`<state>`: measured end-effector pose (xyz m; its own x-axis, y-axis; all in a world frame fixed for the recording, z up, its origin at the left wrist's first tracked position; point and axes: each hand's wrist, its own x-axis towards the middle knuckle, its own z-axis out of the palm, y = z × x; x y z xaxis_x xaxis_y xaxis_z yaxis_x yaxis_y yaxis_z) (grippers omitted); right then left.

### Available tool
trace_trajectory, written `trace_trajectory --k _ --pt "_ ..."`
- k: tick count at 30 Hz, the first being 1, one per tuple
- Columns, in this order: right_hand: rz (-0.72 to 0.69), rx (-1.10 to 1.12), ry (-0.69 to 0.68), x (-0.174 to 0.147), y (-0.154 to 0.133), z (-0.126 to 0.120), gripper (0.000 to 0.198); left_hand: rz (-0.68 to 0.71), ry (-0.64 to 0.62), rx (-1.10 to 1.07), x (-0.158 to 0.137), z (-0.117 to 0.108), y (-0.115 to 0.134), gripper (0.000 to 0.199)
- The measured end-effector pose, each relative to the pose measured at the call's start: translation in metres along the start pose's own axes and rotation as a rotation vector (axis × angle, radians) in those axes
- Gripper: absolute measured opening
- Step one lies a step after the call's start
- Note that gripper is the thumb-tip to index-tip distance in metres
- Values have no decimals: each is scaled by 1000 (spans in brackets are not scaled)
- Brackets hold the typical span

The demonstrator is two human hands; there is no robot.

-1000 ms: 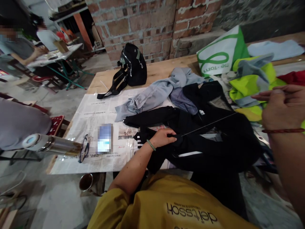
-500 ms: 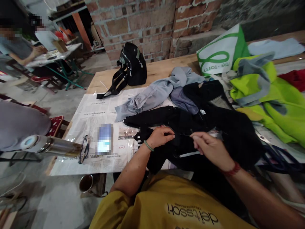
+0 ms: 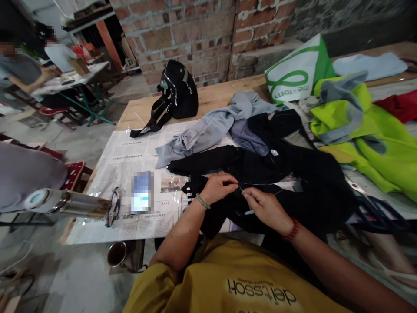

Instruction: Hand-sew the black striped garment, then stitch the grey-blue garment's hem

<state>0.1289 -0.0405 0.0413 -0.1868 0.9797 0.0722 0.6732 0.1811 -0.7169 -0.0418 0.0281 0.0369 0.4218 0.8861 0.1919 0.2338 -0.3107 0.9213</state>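
Note:
Both of my hands are pinched over black cloth, fingertips close together. In my right hand is a thin, shiny sewing needle, pointing toward the left fingers. My left hand has its thumb and forefinger pressed together at the needle's other end; what lies between them is too small to make out. The black cloth spreads under and around both hands, with a small white mark and white stripes on it. A grey cloth lies just behind it.
Left on the newspaper-covered table are a phone, glasses and a steel flask. A black backpack and a green-white bag stand behind. Scissors and yellow-green clothing lie right. A metal cup is below the edge.
My right hand has moved left and slightly down, bringing the needle up to the left fingertips. My left hand has stayed pinched in nearly the same place.

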Motion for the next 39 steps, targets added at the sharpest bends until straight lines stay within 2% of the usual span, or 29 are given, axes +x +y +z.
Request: trace_trajectory --k 9,14,23,32,39 --pt "35 48 11 -1 -4 1 23 1 -5 23 0 0 0 6" --pt "7 50 -13 -3 -5 1 23 12 5 40 0 0 0 7" --pt "22 35 26 2 -5 0 21 35 3 35 0 2 0 4" --pt "71 62 99 6 -6 12 22 91 29 53 -1 7 -3 7" --pt "76 74 147 10 -3 11 24 91 -30 32 -4 16 -3 10"
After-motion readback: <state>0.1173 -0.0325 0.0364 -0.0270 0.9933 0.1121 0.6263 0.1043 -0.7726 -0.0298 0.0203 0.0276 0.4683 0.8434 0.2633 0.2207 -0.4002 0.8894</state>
